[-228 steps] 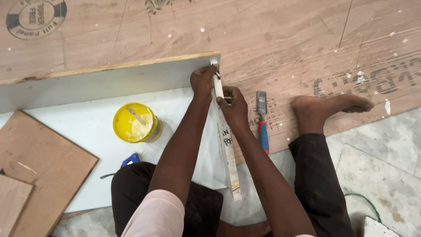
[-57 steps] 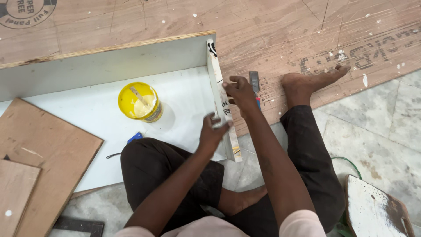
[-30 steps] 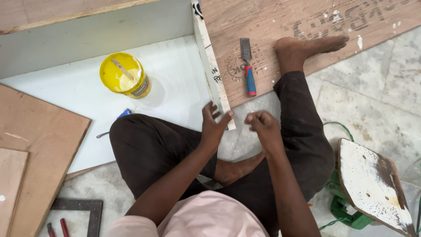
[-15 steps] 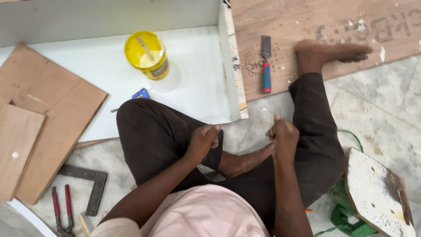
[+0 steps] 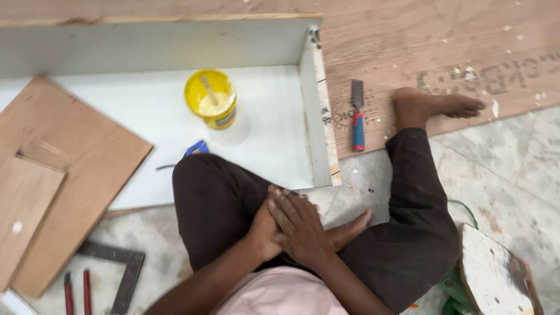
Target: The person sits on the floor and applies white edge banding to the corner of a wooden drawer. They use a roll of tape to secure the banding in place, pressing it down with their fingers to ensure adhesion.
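With the right hand laid flat over the left hand, both rest pressed together on the lap, between the bent knees. Right fingers: extended, spread slightly, pointing up and to the left, wrapped over the left knuckles. Left fingers: hidden beneath the right hand; degree of closure cannot be told. No tool seen in either hand.

Nearest edge: the lower end of the white side panel, just beyond the fingertips. Long axis of panel: near vertical in the view, running from the lap up to the back wall of the white box, meeting it at a corner. Box floor open toward the body; free surface left between the yellow glue tub and the side panel. Blue-handled tool partly hidden at the left knee.

Right of the panel: chisel with red and blue handle, lying on the plywood sheet, blade pointing away, parallel to the panel, near the bare foot.

Far left: brown boards overlapping the box floor. Below: try square on the stone floor.
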